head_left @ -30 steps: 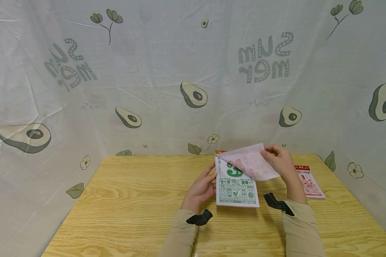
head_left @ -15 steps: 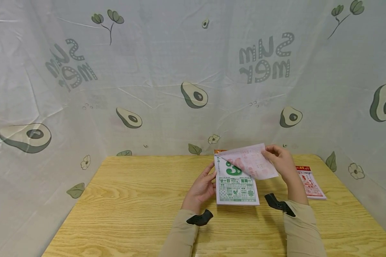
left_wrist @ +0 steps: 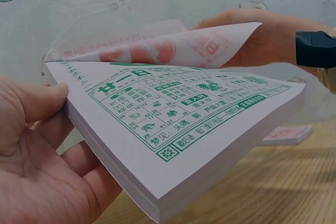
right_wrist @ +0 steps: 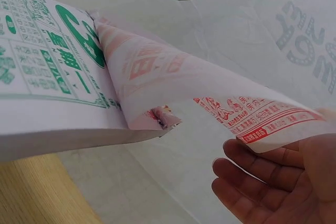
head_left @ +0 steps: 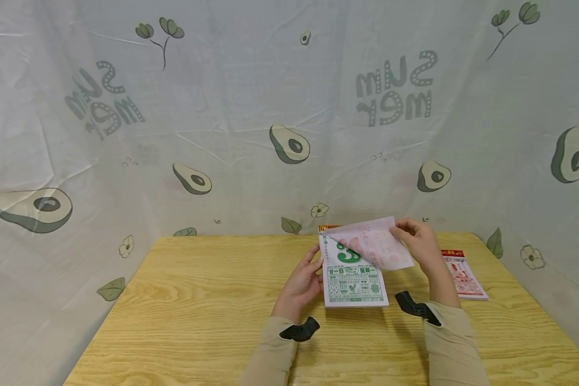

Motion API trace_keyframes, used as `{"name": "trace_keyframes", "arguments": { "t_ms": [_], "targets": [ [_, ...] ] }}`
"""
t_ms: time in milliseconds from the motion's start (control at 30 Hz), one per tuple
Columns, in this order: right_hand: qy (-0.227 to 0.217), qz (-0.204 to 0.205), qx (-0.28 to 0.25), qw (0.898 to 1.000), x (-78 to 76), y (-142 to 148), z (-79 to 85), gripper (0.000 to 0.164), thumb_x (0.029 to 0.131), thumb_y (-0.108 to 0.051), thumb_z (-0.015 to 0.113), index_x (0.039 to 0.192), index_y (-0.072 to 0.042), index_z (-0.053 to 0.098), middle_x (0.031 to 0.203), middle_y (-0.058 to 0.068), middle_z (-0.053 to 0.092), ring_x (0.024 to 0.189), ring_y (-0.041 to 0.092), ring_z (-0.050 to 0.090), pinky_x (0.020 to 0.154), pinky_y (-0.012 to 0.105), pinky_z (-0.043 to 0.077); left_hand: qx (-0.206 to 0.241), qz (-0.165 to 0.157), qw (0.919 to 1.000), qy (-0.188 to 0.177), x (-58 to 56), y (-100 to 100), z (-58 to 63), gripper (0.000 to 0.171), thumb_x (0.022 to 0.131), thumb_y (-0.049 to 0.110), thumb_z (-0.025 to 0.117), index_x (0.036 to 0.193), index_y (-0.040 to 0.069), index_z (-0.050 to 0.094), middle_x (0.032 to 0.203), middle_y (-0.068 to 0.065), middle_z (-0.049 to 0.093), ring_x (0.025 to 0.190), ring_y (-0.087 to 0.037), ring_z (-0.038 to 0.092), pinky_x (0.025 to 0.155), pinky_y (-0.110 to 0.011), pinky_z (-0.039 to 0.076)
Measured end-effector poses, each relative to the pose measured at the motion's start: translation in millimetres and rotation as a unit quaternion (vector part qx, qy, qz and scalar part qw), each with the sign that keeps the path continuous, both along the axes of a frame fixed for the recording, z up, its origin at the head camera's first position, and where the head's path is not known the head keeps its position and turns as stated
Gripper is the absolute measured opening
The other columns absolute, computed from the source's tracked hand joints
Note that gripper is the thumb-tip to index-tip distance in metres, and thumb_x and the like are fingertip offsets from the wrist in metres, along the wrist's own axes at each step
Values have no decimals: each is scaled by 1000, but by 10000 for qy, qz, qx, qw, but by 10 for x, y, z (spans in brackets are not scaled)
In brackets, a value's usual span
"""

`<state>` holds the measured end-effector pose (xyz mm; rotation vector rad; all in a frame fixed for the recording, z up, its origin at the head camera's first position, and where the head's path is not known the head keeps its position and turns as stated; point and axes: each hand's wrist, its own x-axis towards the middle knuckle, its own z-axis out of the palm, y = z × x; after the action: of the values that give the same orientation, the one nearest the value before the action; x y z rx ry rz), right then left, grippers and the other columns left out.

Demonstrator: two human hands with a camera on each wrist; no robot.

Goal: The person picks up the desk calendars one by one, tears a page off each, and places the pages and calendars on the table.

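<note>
A thick tear-off calendar (head_left: pixel 352 289) with green print is held tilted above the table, its lower end towards me. My left hand (head_left: pixel 303 281) grips its left edge, the thumb at the top face and the fingers reaching underneath, as the left wrist view shows. The top sheet (head_left: pixel 378 246), printed in red, is folded back diagonally and is still joined near the upper left corner. My right hand (head_left: pixel 420 244) pinches the far corner of this sheet. In the right wrist view the sheet (right_wrist: pixel 173 77) curls over, with red print on its underside.
To the right, behind my right forearm, a second calendar pad (head_left: pixel 465 276) with red print lies on the wooden table (head_left: pixel 212 300). A pale curtain (head_left: pixel 241 96) with avocado prints hangs along the back and sides. Each wrist carries a black camera mount (head_left: pixel 300 328).
The calendar has shifted slightly left and its lower edge has risen a little. The sheet's loose lower corner has moved a bit left. Both hands keep their hold.
</note>
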<state>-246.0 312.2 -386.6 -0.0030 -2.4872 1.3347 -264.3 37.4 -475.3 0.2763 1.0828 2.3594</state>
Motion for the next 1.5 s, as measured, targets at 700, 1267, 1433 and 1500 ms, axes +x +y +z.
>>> {"name": "trace_keyframes", "arguments": {
  "t_ms": [700, 1267, 1433, 1500],
  "targets": [
    [-3, -103, -150, 9998, -6, 10, -16, 40, 99, -32, 55, 114, 5, 59, 93, -9, 55, 84, 5, 48, 72, 18, 42, 341, 421, 9985, -93, 3, 27, 3, 41, 105, 17, 41, 144, 30, 39, 112, 6, 68, 83, -11, 70, 74, -28, 53],
    [131, -372, -72, 9992, 17, 50, -3, 36, 100, -27, 54, 115, 5, 59, 91, -15, 53, 84, 2, 47, 72, 14, 40, 401, 403, 9983, -83, -13, -62, 9, 39, 105, 16, 41, 142, 29, 40, 113, 6, 68, 83, -11, 71, 74, -28, 52],
    [124, -349, -162, 9992, 17, 57, -8, 38, 100, -29, 53, 116, 5, 58, 91, -16, 52, 85, 2, 47, 75, 15, 40, 409, 334, 9986, -58, -19, -72, 23, 40, 106, 15, 38, 143, 29, 38, 112, 7, 68, 85, -10, 70, 76, -28, 52],
    [119, -333, -191, 9992, 20, 63, -10, 39, 100, -30, 53, 117, 5, 58, 91, -16, 52, 85, 1, 47, 75, 15, 40, 402, 350, 9986, -73, -19, -69, 25, 40, 106, 15, 38, 143, 30, 39, 112, 7, 68, 85, -10, 70, 76, -28, 52]
  ]
}}
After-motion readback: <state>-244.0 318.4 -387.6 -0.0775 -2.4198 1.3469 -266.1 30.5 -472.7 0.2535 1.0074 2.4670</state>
